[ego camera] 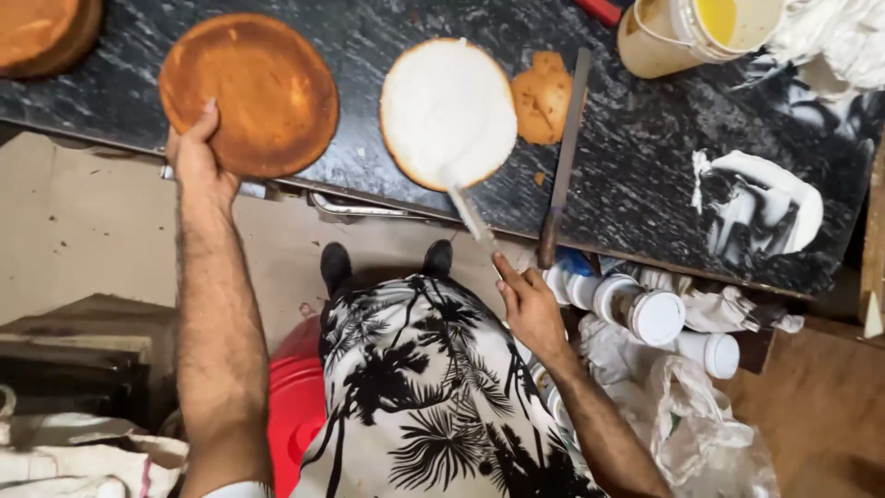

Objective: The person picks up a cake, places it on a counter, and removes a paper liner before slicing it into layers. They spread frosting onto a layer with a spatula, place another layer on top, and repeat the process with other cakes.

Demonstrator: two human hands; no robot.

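Observation:
My left hand (196, 157) grips the near edge of a round brown sponge cake layer (253, 88) lying on the dark marble counter (636, 175). My right hand (527, 304) holds the handle of a palette knife (466, 207), whose cream-coated blade rests on a second round cake layer covered with white cream (447, 106). Behind that layer lies a small torn piece of brown cake (544, 92).
A long knife (564, 138) lies beside the creamed layer. A smear of white cream (761, 198) sits at right, a plastic bucket with yellow contents (691, 28) at the back right, another cake (41, 32) at the far left. White-lidded jars (650, 314) and a red bin (295, 397) stand below.

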